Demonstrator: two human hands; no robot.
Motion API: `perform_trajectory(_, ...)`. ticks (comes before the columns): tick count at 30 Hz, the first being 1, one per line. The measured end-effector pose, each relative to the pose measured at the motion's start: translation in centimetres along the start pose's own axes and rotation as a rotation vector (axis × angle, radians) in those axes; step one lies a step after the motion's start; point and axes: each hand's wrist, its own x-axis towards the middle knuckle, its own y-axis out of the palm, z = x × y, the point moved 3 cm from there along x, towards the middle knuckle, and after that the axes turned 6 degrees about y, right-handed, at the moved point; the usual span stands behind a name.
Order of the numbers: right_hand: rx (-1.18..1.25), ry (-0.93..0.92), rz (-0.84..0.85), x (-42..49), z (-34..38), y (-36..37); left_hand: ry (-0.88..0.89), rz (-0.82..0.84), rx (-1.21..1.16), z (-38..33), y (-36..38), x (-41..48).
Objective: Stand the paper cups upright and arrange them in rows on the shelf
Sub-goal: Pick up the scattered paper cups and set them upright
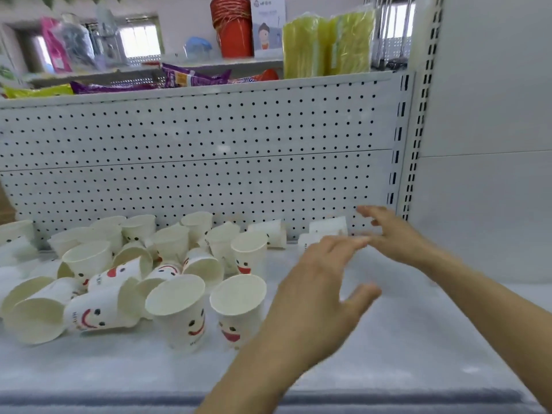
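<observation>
Left grip (316, 294) and right grip (394, 234) spread, empty, right of paper cups (179, 309); few upright, most toppled, heaped on shelf (388, 369); no rows yet.

Blurred hands, cropped cups
Both the left hand (316, 294) and right hand (394, 234) were motion-smeared; the back-right cups (327, 228) were blurred and partly hidden by fingers, and the leftmost cup (15, 234) ran off the edge.

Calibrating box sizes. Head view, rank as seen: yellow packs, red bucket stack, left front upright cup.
1. yellow packs
2. left front upright cup, though nearness to the camera inflates it
3. red bucket stack, far back on the upper shelf
</observation>
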Motion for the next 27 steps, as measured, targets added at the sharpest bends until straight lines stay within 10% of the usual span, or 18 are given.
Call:
perform_trajectory(8,0.024,-0.155,0.27,7.4,-2.0,2.3,-0.368,0.246,0.409,12.7,9.3,9.7)
perform_trajectory(17,-0.133,-0.17,0.202,10.1,-3.6,3.3,-0.358,0.286,0.686,13.2,9.1,9.9)
perform_trajectory(27,0.16,0.039,0.197,5.7,-4.8,1.3,-0.596,-0.024,-0.024,10.4,8.7,6.3)
